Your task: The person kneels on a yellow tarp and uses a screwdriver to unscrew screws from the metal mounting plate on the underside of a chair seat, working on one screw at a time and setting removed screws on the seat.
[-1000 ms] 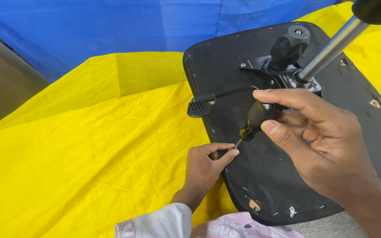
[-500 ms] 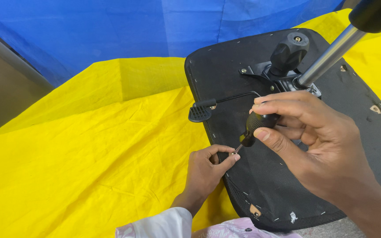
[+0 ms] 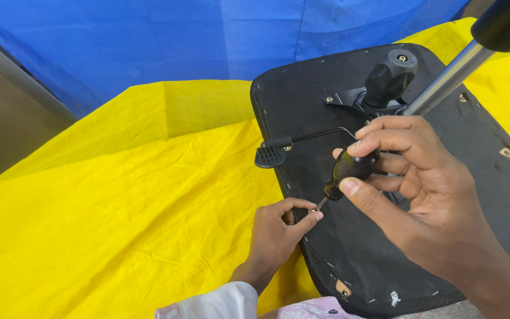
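Screwdriver (image 3: 349, 170) in right hand (image 3: 426, 201) (tip between left fingers (image 3: 302, 221)).

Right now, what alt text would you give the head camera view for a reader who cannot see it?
A right hand holds a black-handled screwdriver, its tip meeting the fingertips of the left hand at the edge of an upturned black office chair seat. The seat lies on yellow cloth, with its lever, knob and metal column facing up; blue cloth hangs behind.

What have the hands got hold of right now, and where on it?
The right hand grips a screwdriver by its black handle. The left hand pinches at the tool's tip by the seat's edge; what sits between its fingertips is too small to tell.
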